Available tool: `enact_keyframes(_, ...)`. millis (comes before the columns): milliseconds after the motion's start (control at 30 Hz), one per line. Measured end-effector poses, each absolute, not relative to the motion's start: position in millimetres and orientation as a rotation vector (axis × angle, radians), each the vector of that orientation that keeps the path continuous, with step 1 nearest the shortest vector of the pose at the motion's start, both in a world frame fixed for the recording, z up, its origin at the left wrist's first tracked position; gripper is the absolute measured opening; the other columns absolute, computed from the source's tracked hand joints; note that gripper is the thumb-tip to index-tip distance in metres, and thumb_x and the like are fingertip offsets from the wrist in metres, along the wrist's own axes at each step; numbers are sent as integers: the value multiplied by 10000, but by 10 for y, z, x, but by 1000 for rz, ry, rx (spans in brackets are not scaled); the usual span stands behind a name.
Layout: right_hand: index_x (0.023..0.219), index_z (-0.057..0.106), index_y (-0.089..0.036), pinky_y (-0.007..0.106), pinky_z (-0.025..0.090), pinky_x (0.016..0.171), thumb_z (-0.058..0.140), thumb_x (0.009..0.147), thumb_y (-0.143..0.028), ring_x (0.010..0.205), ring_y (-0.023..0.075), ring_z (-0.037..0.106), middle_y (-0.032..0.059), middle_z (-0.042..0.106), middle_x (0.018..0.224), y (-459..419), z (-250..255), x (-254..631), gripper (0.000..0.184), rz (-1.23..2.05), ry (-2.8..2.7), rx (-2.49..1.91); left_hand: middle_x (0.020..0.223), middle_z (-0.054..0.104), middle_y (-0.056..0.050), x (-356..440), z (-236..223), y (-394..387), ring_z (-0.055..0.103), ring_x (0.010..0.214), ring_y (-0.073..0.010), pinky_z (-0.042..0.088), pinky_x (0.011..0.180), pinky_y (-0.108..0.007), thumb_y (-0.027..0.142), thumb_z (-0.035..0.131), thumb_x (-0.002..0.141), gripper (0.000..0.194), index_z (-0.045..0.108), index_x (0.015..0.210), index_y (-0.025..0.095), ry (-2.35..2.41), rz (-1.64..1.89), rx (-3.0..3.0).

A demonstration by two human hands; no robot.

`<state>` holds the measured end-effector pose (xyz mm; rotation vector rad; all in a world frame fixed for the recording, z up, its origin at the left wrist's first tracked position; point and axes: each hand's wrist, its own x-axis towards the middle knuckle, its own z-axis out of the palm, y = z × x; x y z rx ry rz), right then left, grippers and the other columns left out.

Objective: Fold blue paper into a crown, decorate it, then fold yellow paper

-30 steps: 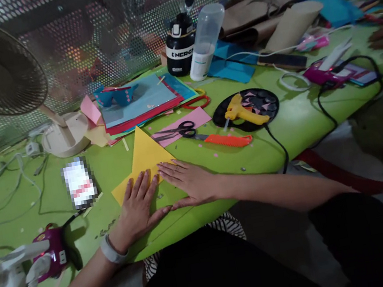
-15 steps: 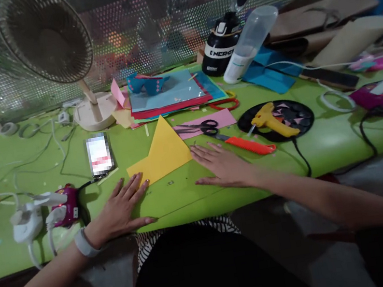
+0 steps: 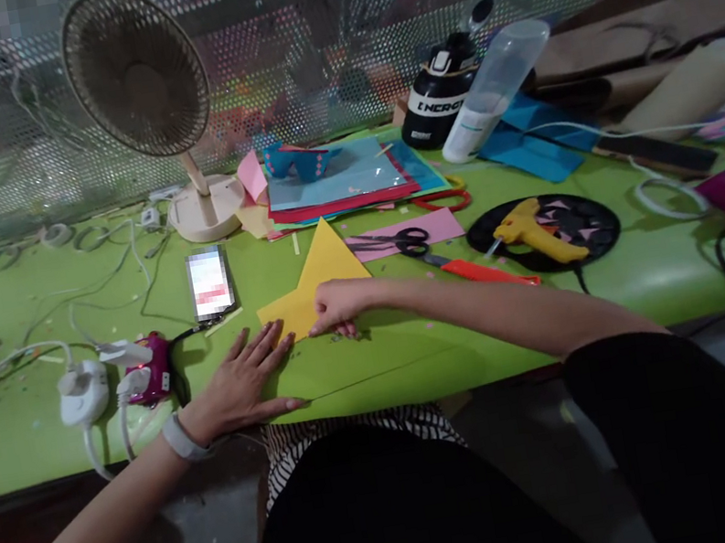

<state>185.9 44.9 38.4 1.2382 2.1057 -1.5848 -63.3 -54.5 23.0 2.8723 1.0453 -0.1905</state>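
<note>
A folded sheet of yellow paper (image 3: 330,254) lies on the green table, its peak pointing away from me. My left hand (image 3: 242,380) rests flat and open, fingertips at the paper's lower left corner. Over the middle of its near edge is my right hand (image 3: 341,306), curled into a fist with the thumb pressed down at the edge. Parts of the paper are hidden under this hand. Just beyond the paper, black scissors (image 3: 411,241) lie on a pink paper strip (image 3: 442,227), beside a red-orange cutter knife (image 3: 484,270).
A yellow glue gun (image 3: 533,234) sits on a black round tray (image 3: 604,222) at right. At left are a phone (image 3: 210,283), a purple power strip (image 3: 155,369) with cords and a fan (image 3: 138,73). Behind stand coloured sheets (image 3: 334,185), a black bottle (image 3: 436,106) and a clear bottle (image 3: 498,86).
My right hand has moved left from the paper's right corner to its near edge and curled from flat into a fist. My left hand stays flat. The view has shifted slightly.
</note>
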Motion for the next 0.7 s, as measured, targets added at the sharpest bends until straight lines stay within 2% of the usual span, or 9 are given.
enact_keyframes(133,558,578,-137,223,499,556,772,709,-531,468,103,612,-2,625,487,512,313,1970,464,-1603,2076,1230,1627,107,-138,-630,250,-546,177,1490,-303,84,1214,-477,763,377,874,951,78,1571,189,1034,-145,2874)
enact_keyframes(300,577,590,-139,248,501,560,774,667,-589,497,120,627,14,643,519,670,247,2440,495,-1584,2014,1310,1625,125,-134,-631,260,-524,184,1488,-303,93,1214,-482,760,384,874,942,89,1572,200,1027,-137,2872)
enact_keyframes(533,563,580,-139,282,492,579,749,725,-540,482,118,600,39,649,547,772,320,3126,464,-1446,1965,1530,1626,106,-138,-641,246,-490,152,1495,-302,89,1213,-486,754,380,880,950,58,1572,188,1005,-161,2892)
enact_keyframes(700,595,567,-157,286,502,563,741,733,-548,521,136,621,44,646,560,722,427,3137,449,-1556,2048,1626,1625,115,-121,-731,316,-430,179,1489,-300,94,1210,-481,717,371,909,876,98,1571,211,967,-223,2875)
